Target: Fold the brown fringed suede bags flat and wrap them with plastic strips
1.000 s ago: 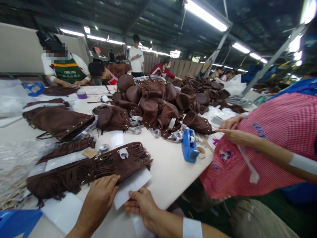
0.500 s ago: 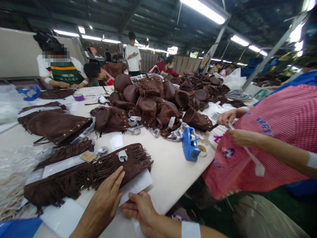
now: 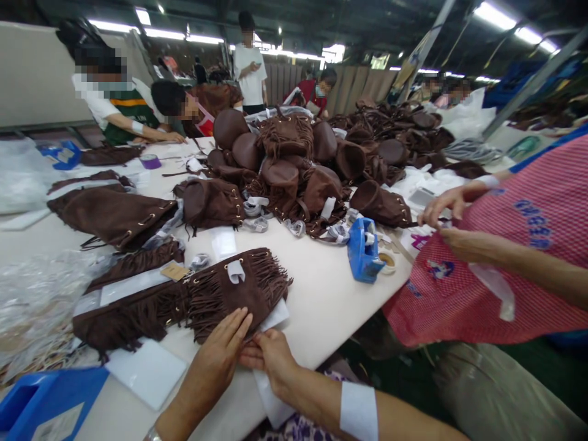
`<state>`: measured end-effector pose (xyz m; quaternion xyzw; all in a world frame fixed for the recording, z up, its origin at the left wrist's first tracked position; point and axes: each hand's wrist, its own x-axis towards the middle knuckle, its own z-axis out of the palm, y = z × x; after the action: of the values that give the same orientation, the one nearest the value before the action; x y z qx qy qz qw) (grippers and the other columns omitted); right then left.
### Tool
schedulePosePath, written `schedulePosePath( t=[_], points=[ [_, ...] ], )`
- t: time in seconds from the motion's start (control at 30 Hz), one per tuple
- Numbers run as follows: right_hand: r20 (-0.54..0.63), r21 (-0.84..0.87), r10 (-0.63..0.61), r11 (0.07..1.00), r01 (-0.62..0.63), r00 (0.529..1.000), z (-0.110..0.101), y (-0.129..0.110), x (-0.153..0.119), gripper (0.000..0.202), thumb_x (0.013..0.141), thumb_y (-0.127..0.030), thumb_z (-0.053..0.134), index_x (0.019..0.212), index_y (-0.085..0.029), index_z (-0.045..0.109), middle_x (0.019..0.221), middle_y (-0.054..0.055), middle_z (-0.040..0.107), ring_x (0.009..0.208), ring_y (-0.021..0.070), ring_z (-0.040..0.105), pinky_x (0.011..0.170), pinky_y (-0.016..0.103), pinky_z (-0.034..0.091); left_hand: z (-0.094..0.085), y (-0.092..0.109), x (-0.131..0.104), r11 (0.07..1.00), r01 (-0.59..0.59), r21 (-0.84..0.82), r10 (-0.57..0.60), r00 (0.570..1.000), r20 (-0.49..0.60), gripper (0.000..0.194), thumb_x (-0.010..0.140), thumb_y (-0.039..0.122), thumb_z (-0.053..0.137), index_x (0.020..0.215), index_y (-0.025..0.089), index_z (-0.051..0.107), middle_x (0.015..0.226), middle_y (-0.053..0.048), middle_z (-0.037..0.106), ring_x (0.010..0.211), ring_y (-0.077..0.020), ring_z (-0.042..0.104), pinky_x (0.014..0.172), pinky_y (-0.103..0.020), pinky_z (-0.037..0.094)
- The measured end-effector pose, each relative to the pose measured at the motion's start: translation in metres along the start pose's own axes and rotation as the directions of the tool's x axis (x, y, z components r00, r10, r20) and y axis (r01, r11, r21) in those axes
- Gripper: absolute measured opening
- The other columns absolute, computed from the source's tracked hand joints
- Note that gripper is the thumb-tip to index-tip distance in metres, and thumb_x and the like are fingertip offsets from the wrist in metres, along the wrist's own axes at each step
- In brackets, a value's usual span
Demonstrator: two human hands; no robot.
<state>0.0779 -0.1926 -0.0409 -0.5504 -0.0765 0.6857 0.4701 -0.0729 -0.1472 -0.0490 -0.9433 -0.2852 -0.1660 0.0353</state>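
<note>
While both hands meet at the near edge of the white table [image 3: 321,306], the fringed brown suede bag [image 3: 184,300] lies just ahead of them and runs off to the left of the left hand [image 3: 225,352], long axis roughly left-right, slightly tilted up toward its right end. That right end, the fringed flap, sits directly above the fingertips; the rest of the bag stretches well away to the left. The left hand is nearer the bag: its fingers are flat, held together, pressing down on the lower edge of the flap. The right hand [image 3: 271,361] is just beside it, touching it at the fingertips, fingers curled and pinching the white paper sheet [image 3: 275,318] that pokes out from under the flap's right corner. Whether the thumb is over or under the sheet I cannot tell. A white band shows on the right forearm.

Left of the left hand, close to the table edge, lies a white flat card [image 3: 147,370], and further left a blue tray [image 3: 41,410]. Ahead and right of the right hand stands a blue tape dispenser [image 3: 362,251]. Beyond it, a pile of brown bags [image 3: 294,165]. To the far right, a co-worker in a pink checked apron [image 3: 505,257] works with their own hands, well apart from the person's.
</note>
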Motion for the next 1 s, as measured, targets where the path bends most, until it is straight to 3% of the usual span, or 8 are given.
schedulePosePath(
  t=[0.27,0.4,0.47,0.53,0.6,0.67,0.77,1.0],
  points=[
    [0.125,-0.401,0.196,0.907,-0.131,0.973,-0.018,-0.019,0.014,0.029,0.092,-0.030,0.050,0.074,-0.010,0.060,0.058,0.009,0.068,0.047,0.0148,0.065,0.046,0.022,0.051,0.013,0.003,-0.004,1.000,0.028,0.014,-0.027,0.999,-0.032,0.057,0.094,0.017,0.047,0.149,0.015,0.032,0.151,-0.014,0.042,0.140,-0.0273,0.039,0.108,-0.046,0.046],
    [0.160,-0.618,0.162,0.785,-0.028,0.974,-0.030,-0.033,-0.001,0.030,0.092,-0.034,0.051,0.071,-0.014,0.058,0.054,0.005,0.064,0.045,0.0147,0.061,0.049,0.023,0.049,0.016,0.008,-0.007,0.992,0.034,0.120,-0.022,0.994,-0.103,0.052,0.094,0.015,0.043,0.146,0.015,0.039,0.149,-0.013,0.045,0.137,-0.0257,0.043,0.105,-0.042,0.049],
    [0.200,-0.729,0.004,0.669,0.146,0.980,-0.040,-0.043,-0.012,0.025,0.092,-0.031,0.052,0.073,-0.015,0.059,0.059,0.005,0.065,0.053,0.0156,0.061,0.058,0.026,0.050,0.018,0.009,-0.007,0.987,0.027,0.156,-0.009,0.993,-0.115,0.052,0.093,0.012,0.041,0.145,0.015,0.041,0.148,-0.012,0.046,0.136,-0.0245,0.044,0.104,-0.039,0.050],
    [0.383,-0.823,-0.310,0.314,0.474,0.870,-0.049,-0.054,-0.020,0.013,0.091,-0.025,0.055,0.086,-0.017,0.064,0.080,0.008,0.069,0.074,0.0196,0.064,0.074,0.032,0.050,0.020,0.010,-0.007,0.986,0.032,0.161,-0.014,0.994,-0.112,0.052,0.092,0.012,0.042,0.144,0.016,0.041,0.148,-0.012,0.046,0.137,-0.0244,0.044,0.105,-0.039,0.050],
    [0.672,-0.721,-0.452,-0.221,0.657,0.586,-0.054,-0.065,-0.020,0.019,0.090,-0.021,0.059,0.109,-0.020,0.064,0.107,0.011,0.067,0.101,0.0249,0.060,0.089,0.038,0.045,0.020,0.012,-0.006,0.987,0.048,0.150,-0.031,0.993,-0.116,0.052,0.092,0.012,0.044,0.144,0.015,0.042,0.148,-0.013,0.046,0.137,-0.0253,0.043,0.106,-0.041,0.049],
    [0.854,-0.520,-0.366,-0.558,0.647,0.371,-0.055,-0.073,-0.012,0.031,0.090,-0.020,0.061,0.121,-0.021,0.059,0.121,0.012,0.062,0.112,0.0273,0.052,0.095,0.042,0.040,0.019,0.014,-0.007,0.988,0.060,0.145,-0.042,0.991,-0.126,0.050,0.092,0.012,0.046,0.142,0.014,0.044,0.147,-0.015,0.047,0.137,-0.0266,0.043,0.106,-0.043,0.048],
    [0.938,-0.341,-0.220,-0.720,0.604,0.268,-0.054,-0.078,0.009,0.016,0.093,-0.022,0.060,0.109,-0.021,0.062,0.109,0.008,0.064,0.100,0.0239,0.053,0.085,0.039,0.040,0.020,0.019,-0.009,0.985,0.065,0.161,-0.044,0.990,-0.132,0.049,0.092,0.009,0.044,0.141,0.013,0.046,0.145,-0.015,0.049,0.136,-0.0272,0.045,0.104,-0.042,0.050],
    [0.975,-0.180,-0.057,-0.763,0.621,0.213,-0.032,-0.088,0.026,0.009,0.088,-0.024,0.064,0.083,-0.020,0.058,0.080,0.003,0.061,0.075,0.0209,0.049,0.068,0.037,0.037,0.029,0.021,-0.007,0.984,0.117,0.132,-0.081,0.965,-0.250,0.042,0.094,0.009,0.044,0.135,0.013,0.052,0.140,-0.012,0.055,0.134,-0.0243,0.047,0.102,-0.039,0.053]
  ],
)
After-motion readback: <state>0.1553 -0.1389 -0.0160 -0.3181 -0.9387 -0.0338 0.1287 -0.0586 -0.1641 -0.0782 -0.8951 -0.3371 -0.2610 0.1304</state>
